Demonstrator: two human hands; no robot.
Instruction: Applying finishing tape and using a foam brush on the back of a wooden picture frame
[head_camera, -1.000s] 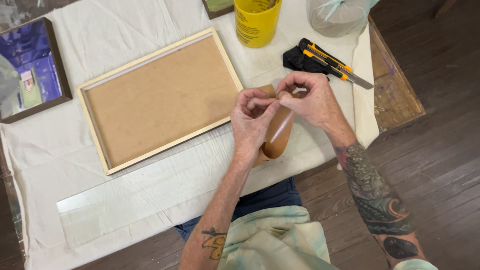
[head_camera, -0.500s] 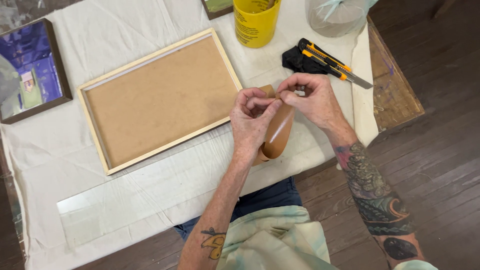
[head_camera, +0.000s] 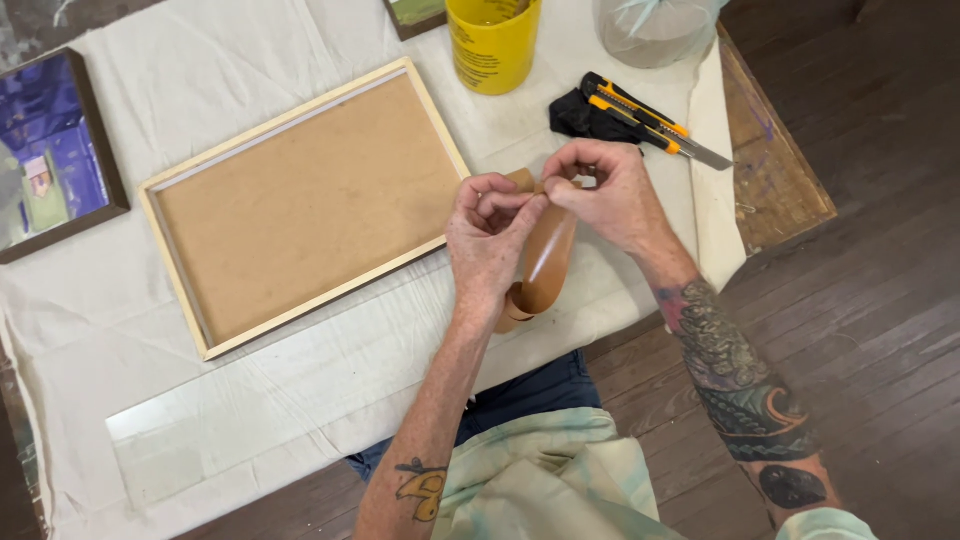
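My left hand (head_camera: 490, 232) and my right hand (head_camera: 605, 190) meet above the table's front edge, both pinching the top end of a brown tape strip (head_camera: 545, 262). The strip hangs down in a loop and curls back under my left hand. Just left of my hands lies a pale wooden picture frame (head_camera: 300, 205), face down, with its brown backing board showing.
A white cloth (head_camera: 150, 130) covers the table. A clear glass pane (head_camera: 200, 440) lies near the front edge. Two orange utility knives (head_camera: 640, 118) rest on something black behind my right hand. A yellow container (head_camera: 492, 40), a clear bag (head_camera: 655, 25) and a framed blue picture (head_camera: 45, 150) stand around.
My hands have stayed in almost the same spot, still working the top end of the tape. The hanging loop has shifted only slightly.
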